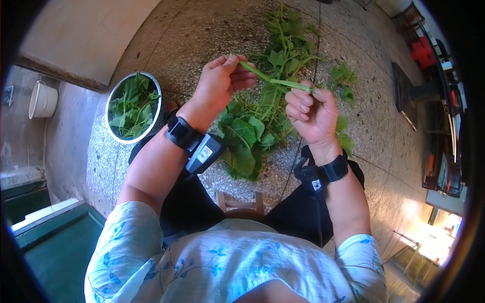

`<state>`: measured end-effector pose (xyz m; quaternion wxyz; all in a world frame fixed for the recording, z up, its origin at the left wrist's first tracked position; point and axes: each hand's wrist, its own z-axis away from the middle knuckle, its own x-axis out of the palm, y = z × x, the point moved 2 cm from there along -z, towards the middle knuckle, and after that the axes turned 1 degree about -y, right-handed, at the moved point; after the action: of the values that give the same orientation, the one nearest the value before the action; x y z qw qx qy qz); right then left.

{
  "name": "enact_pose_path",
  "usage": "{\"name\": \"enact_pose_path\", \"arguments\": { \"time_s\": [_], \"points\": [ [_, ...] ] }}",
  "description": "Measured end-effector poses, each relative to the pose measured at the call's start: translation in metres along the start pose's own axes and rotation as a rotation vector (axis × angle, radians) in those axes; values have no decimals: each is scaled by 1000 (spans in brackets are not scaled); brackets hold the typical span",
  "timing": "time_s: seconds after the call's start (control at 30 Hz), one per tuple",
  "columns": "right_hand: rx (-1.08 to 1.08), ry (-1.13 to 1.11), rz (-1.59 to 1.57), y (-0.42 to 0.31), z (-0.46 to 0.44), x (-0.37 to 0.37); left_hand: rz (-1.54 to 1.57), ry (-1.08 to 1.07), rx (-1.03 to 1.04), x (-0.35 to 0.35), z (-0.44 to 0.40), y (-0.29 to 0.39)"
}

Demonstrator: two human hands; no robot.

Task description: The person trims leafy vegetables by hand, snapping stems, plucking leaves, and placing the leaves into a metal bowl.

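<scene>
Between my two hands stretches a green stem, held up above the floor. My left hand pinches its left end between thumb and forefinger, the other fingers loosely curled. The right end is in the closed fingers of my right hand, where the stem looks split or stripped into paler strands. Beneath both hands lies a long heap of leafy green vines on the speckled floor. To the left of my left forearm stands a round metal-rimmed basin filled with green leaves.
A few loose leafy sprigs lie right of the heap. A white bucket is at the far left, and a green cabinet at lower left. Dark furniture lines the right side. A wooden stool is between my knees.
</scene>
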<state>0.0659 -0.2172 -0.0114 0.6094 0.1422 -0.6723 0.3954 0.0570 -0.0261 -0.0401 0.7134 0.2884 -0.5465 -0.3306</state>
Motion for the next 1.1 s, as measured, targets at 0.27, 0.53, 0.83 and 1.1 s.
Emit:
{"name": "enact_pose_path", "arguments": {
  "time_s": [0.27,0.53,0.83,1.1],
  "points": [
    [-63,-41,120,-26,20,12,-69,144,145,-25,-7,22],
    [37,108,1472,19,23,-1,-695,-35,474,7,10,10],
    [-131,266,1345,8,6,4,-1270,-327,743,43,31,4],
    [-202,276,1428,11,4,1,-1276,-335,777,39,33,3]
  ]
}}
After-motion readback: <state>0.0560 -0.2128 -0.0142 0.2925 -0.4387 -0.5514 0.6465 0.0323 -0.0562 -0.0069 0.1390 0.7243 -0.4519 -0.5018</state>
